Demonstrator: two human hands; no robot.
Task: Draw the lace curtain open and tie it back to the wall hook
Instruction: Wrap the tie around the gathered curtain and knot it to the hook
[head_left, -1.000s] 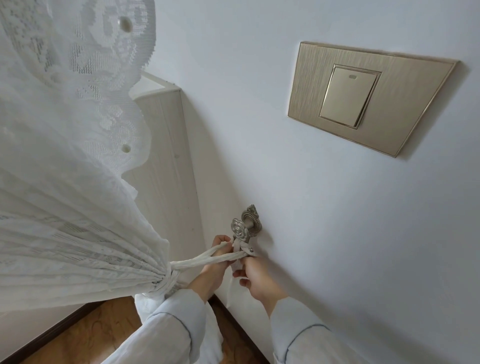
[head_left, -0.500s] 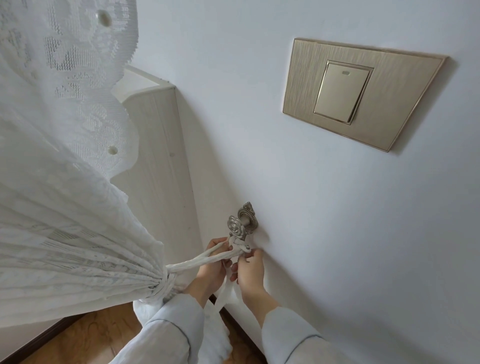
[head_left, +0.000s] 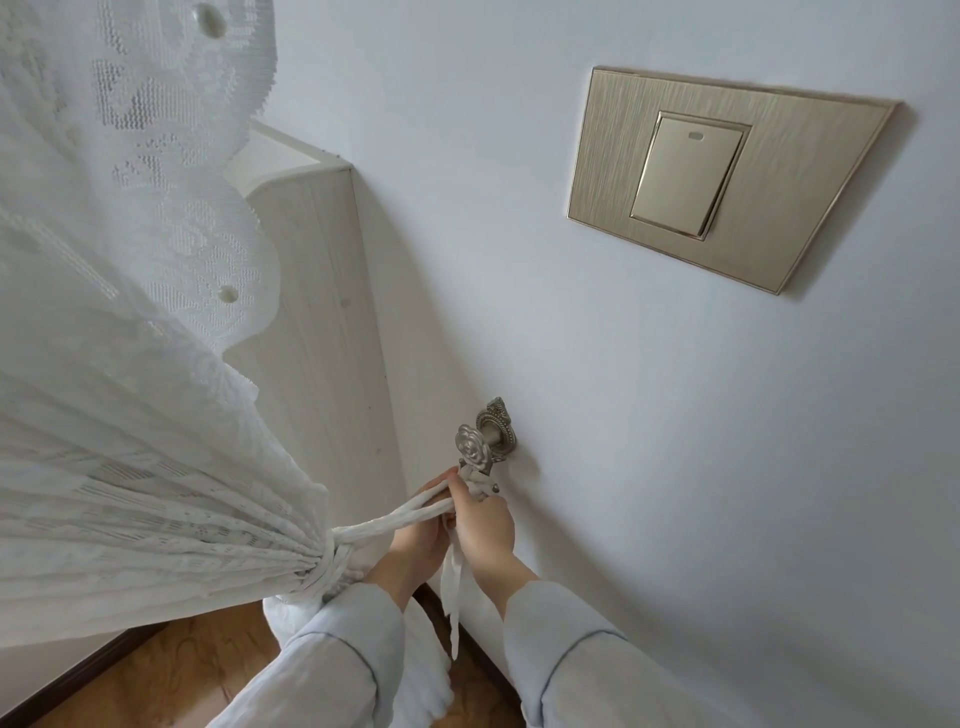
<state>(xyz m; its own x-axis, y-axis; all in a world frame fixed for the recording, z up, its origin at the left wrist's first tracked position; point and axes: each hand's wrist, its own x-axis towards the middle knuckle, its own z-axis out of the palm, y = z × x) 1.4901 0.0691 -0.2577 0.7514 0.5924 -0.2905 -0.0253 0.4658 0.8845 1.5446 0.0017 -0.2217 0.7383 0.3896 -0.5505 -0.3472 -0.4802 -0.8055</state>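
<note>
Both the left hand (head_left: 415, 540) and right hand (head_left: 483, 525) are pinching the tie-back (head_left: 395, 522) just below the wall hook (head_left: 475, 449), with the lace curtain (head_left: 130, 467) already gathered. The tie should be kept taut while knotting, so it is not slipping off.

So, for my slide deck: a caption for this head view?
Both hands, left and right, knot the tie-back of the gathered lace curtain onto the wall hook.

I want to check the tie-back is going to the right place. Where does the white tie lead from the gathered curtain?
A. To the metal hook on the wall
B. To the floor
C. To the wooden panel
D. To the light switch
A: the white tie runs from the gathered curtain to the metal hook, where both hands work on it.
</note>
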